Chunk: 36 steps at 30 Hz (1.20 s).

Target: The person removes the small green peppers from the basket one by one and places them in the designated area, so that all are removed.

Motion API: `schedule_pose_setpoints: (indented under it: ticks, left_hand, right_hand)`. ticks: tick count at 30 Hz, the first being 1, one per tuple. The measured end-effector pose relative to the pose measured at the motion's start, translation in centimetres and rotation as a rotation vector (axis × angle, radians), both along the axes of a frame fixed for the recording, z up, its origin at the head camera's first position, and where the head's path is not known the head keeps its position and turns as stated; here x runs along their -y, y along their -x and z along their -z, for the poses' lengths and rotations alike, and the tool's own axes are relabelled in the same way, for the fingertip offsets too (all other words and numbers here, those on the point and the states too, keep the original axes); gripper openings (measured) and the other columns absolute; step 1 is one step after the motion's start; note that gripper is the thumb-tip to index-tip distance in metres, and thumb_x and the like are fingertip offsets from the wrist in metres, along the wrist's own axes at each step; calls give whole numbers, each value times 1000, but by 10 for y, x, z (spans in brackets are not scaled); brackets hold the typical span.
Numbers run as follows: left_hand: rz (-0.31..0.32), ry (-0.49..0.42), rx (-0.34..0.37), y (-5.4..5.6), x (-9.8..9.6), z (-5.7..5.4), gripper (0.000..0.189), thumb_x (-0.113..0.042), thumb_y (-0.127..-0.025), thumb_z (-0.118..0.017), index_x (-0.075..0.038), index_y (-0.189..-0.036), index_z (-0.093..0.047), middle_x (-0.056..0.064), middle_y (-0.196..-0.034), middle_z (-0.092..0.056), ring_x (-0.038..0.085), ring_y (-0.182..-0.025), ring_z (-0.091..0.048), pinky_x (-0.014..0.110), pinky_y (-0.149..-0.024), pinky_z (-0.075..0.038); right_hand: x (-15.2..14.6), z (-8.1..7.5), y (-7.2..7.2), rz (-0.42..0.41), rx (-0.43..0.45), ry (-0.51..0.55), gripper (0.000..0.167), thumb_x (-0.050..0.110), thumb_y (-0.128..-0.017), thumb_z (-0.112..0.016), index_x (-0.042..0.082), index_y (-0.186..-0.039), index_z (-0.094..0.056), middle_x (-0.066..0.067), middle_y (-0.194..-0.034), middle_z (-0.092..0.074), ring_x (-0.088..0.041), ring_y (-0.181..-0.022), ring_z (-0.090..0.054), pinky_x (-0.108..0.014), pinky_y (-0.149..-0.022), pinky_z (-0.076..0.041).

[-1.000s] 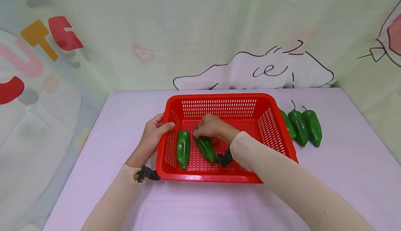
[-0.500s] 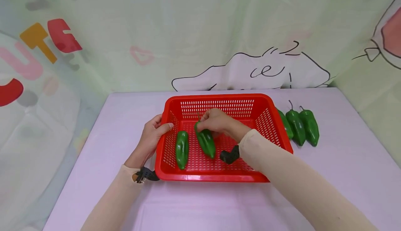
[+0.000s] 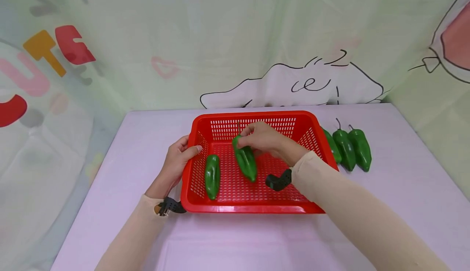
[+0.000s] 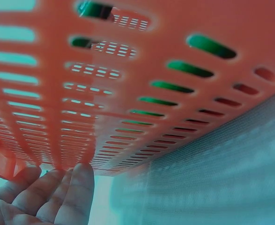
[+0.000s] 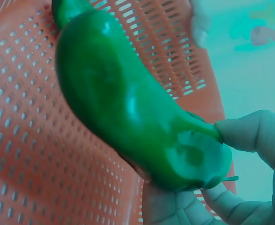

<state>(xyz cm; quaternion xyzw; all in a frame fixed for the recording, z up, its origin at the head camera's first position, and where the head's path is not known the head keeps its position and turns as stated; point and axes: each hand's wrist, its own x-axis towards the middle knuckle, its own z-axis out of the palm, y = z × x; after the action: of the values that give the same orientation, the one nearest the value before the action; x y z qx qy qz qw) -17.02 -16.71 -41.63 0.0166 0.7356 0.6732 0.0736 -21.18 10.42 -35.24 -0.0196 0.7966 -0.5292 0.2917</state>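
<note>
A red plastic basket (image 3: 253, 208) with slotted walls sits on the table. My left hand (image 3: 177, 161) holds its left rim, thumb over the edge; in the left wrist view the fingers (image 4: 81, 192) lie against the outer wall. Inside the basket, my right hand (image 3: 265, 138) pinches a green pepper (image 3: 245, 158) near its stem end, and the pepper hangs tilted with its tip toward me. The right wrist view shows thumb and fingers around the held pepper's (image 5: 114, 89) stem end. Another green pepper (image 3: 212, 177) lies along the basket's left side.
Right of the basket, several green peppers (image 3: 344, 150) lie side by side on the pale table (image 3: 220, 242), one partly hidden by the basket wall. A printed cloth (image 3: 227, 42) hangs behind the table.
My right hand has moved to the right and slightly away from me, lifting the pepper off the basket floor. My left hand has stayed on the rim.
</note>
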Motion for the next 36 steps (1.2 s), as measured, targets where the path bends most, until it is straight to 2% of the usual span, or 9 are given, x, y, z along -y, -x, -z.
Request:
schedule_pose_setpoints:
  ticks: [8, 24, 30, 36]
  left_hand:
    - [2, -7, 0, 0, 0, -1, 49, -15, -102, -60, -4, -149, -50, 25, -134, -63, 39, -110, -72, 45, -83, -64]
    - [-1, -12, 9, 0, 1, 0, 49, -15, -102, -60, -4, -149, -50, 26, -134, -63, 40, -110, -72, 45, -83, -64]
    - [-4, -8, 11, 1, 1, 0, 49, -15, -101, -61, -5, -148, -50, 24, -134, -64, 40, -110, -72, 45, -82, -64]
    - [-4, -1, 12, 0, 0, 0, 50, -15, -101, -61, -5, -149, -49, 23, -135, -63, 38, -111, -72, 44, -83, -64]
  right_hand:
    - [-12, -9, -3, 23, -15, 14, 41, 14, -93, -70, -2, -126, -53, -17, -115, -64, -23, -87, -71, -42, -82, -65]
    - [-35, -21, -9, 39, -32, 37, 47, 16, -94, -71, -3, -133, -52, -21, -127, -60, -30, -101, -69, -43, -86, -65]
    - [-44, -26, -13, 68, -35, 87, 47, 15, -94, -69, -3, -133, -51, -22, -127, -62, -28, -98, -72, -45, -86, -65]
    - [-57, -29, -17, 89, -51, 81, 47, 16, -95, -69, -4, -134, -50, -22, -127, -61, -28, -96, -71, -44, -86, -65]
